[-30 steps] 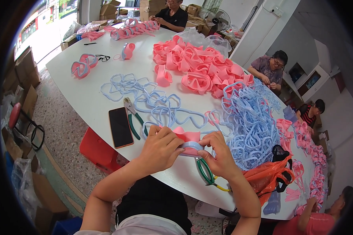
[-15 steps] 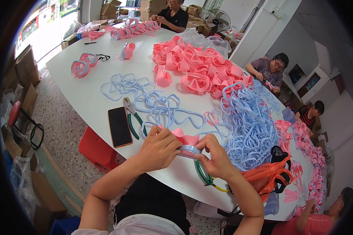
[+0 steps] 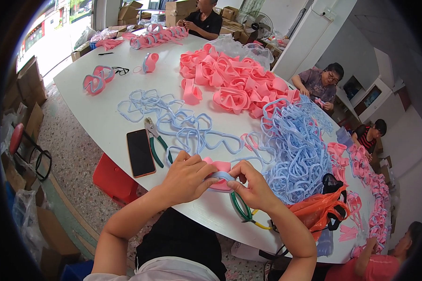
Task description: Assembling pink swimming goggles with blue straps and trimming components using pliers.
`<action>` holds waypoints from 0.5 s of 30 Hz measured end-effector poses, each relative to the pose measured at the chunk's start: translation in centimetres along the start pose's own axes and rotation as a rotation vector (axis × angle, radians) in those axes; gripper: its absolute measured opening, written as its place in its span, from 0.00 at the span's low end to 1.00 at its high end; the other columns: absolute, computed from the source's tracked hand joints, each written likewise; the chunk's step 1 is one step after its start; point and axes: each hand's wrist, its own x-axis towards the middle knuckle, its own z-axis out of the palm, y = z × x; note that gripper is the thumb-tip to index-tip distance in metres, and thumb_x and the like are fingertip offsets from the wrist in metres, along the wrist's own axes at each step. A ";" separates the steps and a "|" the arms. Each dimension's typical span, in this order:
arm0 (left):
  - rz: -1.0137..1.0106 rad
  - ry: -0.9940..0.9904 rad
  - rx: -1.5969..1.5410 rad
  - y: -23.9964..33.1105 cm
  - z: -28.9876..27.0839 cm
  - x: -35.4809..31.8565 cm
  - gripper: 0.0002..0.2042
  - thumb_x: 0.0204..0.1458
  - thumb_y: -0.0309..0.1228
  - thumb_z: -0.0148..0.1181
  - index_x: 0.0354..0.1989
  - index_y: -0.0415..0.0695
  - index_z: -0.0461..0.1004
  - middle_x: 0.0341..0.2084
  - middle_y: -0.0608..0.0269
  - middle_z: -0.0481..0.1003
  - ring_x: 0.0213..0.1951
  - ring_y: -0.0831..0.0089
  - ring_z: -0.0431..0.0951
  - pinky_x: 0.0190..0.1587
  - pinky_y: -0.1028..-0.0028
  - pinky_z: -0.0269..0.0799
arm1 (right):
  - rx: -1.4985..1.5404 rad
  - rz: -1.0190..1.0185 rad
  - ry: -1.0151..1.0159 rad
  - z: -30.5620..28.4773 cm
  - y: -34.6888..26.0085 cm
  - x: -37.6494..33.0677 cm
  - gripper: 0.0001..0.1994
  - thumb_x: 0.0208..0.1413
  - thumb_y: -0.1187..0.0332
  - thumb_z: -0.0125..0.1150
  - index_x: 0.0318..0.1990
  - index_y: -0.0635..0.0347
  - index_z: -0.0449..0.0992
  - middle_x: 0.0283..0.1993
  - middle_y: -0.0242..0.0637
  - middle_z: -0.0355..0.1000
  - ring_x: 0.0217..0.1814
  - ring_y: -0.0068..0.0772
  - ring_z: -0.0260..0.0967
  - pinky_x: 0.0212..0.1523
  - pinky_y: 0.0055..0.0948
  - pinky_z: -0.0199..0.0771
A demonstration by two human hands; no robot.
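Close to the near table edge, my left hand [image 3: 188, 177] and my right hand [image 3: 252, 184] grip a soft pink diving-mask skirt [image 3: 219, 166] between them. A pale blue frame strip [image 3: 223, 175] curves across its near side. Both thumbs press at the strip's two ends, the other fingers bent behind; the far side of the piece is partly hidden. Left of my left hand lie green-handled pliers [image 3: 157, 148] and a dark phone [image 3: 140, 152]. Beneath my right hand is another green-handled tool [image 3: 241, 207].
Loose blue frames [image 3: 187, 122] spread beyond my hands, with a large blue heap [image 3: 297, 150] at the right. Pink skirts [image 3: 234, 79] are piled farther back. An orange plastic bag [image 3: 316, 213] lies at the right edge. Several people sit around the white table [image 3: 98, 105].
My fingers have drawn closer together on the mask skirt, and the blue strip now looks more bent. The person at the far side has raised their head.
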 end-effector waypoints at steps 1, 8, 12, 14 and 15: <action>-0.012 -0.045 0.019 0.1 -0.1 0.1 0.10 0.49 0.36 0.64 0.36 0.48 0.73 0.28 0.67 0.73 0.32 0.69 0.69 0.39 0.67 0.57 | 0.000 -0.001 0.001 -0.1 0.0 0.1 0.09 0.53 0.74 0.62 0.38 0.63 0.68 0.35 0.38 0.62 0.36 0.35 0.58 0.37 0.29 0.62; 0.044 -0.070 0.008 -0.3 0.5 1.1 0.12 0.53 0.40 0.61 0.37 0.46 0.70 0.25 0.64 0.72 0.29 0.66 0.72 0.36 0.68 0.59 | -0.129 -0.127 -0.009 -0.4 0.3 0.6 0.09 0.55 0.73 0.62 0.39 0.63 0.68 0.35 0.38 0.63 0.37 0.36 0.60 0.38 0.31 0.64; -0.006 -0.131 -0.035 -0.1 0.6 1.3 0.13 0.53 0.41 0.61 0.36 0.45 0.70 0.25 0.64 0.72 0.28 0.64 0.72 0.35 0.67 0.60 | -0.105 -0.080 -0.045 -0.6 0.0 0.5 0.09 0.55 0.73 0.61 0.39 0.64 0.67 0.36 0.39 0.63 0.37 0.36 0.60 0.38 0.31 0.64; 0.013 -0.146 -0.109 -0.2 0.5 1.5 0.13 0.52 0.40 0.62 0.36 0.45 0.70 0.25 0.63 0.72 0.28 0.64 0.72 0.35 0.67 0.60 | -0.065 -0.026 -0.068 -0.7 0.1 0.3 0.09 0.55 0.73 0.61 0.39 0.64 0.67 0.36 0.39 0.63 0.37 0.36 0.61 0.38 0.31 0.64; 0.014 -0.147 -0.109 -0.2 0.4 1.6 0.13 0.52 0.40 0.62 0.36 0.45 0.70 0.25 0.63 0.72 0.28 0.64 0.72 0.35 0.67 0.60 | -0.025 0.027 -0.093 -0.7 0.2 0.3 0.09 0.55 0.74 0.60 0.39 0.64 0.67 0.36 0.40 0.63 0.37 0.36 0.61 0.38 0.32 0.64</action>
